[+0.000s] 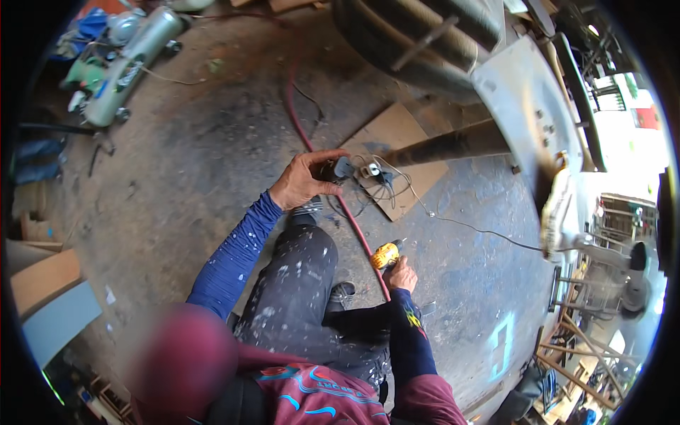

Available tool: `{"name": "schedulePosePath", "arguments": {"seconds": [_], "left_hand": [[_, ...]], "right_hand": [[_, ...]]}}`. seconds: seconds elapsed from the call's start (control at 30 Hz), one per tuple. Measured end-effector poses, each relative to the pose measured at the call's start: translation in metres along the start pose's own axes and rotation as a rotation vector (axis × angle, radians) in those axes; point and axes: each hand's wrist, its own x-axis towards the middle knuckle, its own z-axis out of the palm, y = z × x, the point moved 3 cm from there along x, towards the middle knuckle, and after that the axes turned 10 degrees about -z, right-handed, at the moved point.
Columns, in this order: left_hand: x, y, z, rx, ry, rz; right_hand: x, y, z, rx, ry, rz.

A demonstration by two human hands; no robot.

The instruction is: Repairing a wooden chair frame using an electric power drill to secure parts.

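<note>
My left hand (297,180), at the end of a blue sleeve, grips a dark block that looks like a tool battery (338,170) between thumb and fingers. It is held just left of a tangle of thin cable (386,185) with a white plug-like piece (370,170) on a brown board (404,131). Lower and to the right, my right hand (403,275) is wrapped round the handle of a yellow and black cordless drill (385,256). The drill's nose points up and to the right. Its base is partly hidden.
A red hose (354,223) runs across the concrete floor beneath my hands. Beyond the board stands a metal post (453,144) with a plate (528,92). Large tyre-like rolls (418,42) lie at the top. A silver air compressor tank (134,67) sits far left.
</note>
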Motion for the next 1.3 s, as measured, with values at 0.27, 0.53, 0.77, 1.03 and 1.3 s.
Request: {"name": "schedulePosePath", "arguments": {"seconds": [0.27, 0.53, 0.77, 1.03, 1.3], "left_hand": [[-0.173, 0.242, 0.064, -0.364, -0.055, -0.117], [-0.322, 0.441, 0.197, 0.001, -0.16, 0.207], [-0.339, 0.513, 0.314, -0.591, -0.735, -0.467], [-0.354, 0.499, 0.385, -0.49, -0.885, -0.957], [-0.39, 0.453, 0.502, -0.253, -0.999, -1.08]], "right_hand": [[-0.225, -0.121, -0.337, 1.096, 0.084, -0.383], [-0.414, -0.166, -0.658, 1.921, 0.612, -1.085], [-0.465, -0.107, -0.718, 1.925, 0.737, -1.735], [-0.54, -0.053, -0.675, 1.624, 0.988, -1.763], [-0.637, 0.038, -0.614, 1.413, 1.238, -1.594]]}}
